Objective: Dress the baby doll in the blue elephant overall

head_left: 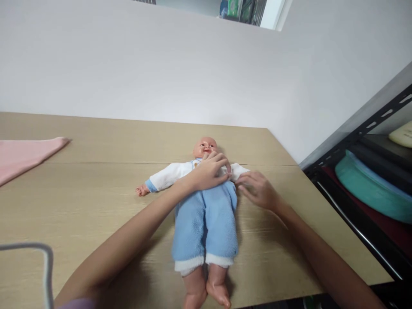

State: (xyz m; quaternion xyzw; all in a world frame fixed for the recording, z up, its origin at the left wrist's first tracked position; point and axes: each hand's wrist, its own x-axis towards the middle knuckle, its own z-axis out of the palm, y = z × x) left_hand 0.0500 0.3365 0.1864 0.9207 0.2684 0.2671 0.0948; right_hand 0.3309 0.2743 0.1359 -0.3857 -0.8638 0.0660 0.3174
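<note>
A baby doll [205, 223] lies on its back on the wooden table [96, 201], head away from me. It wears a blue romper with white sleeves. My left hand [210, 170] rests on the doll's chest, fingers curled and pinching the cloth at its shoulder. My right hand [257, 189] lies beside the doll's far-right sleeve, fingers bent and gripping the white sleeve fabric. The doll's other arm sticks out to the left, bare hand showing.
A pink cloth [22, 155] lies at the table's left edge. A grey wire loop [45, 266] shows at the bottom left. A black metal shelf [370, 171] with a teal cushion [370, 186] stands to the right. A white wall is behind.
</note>
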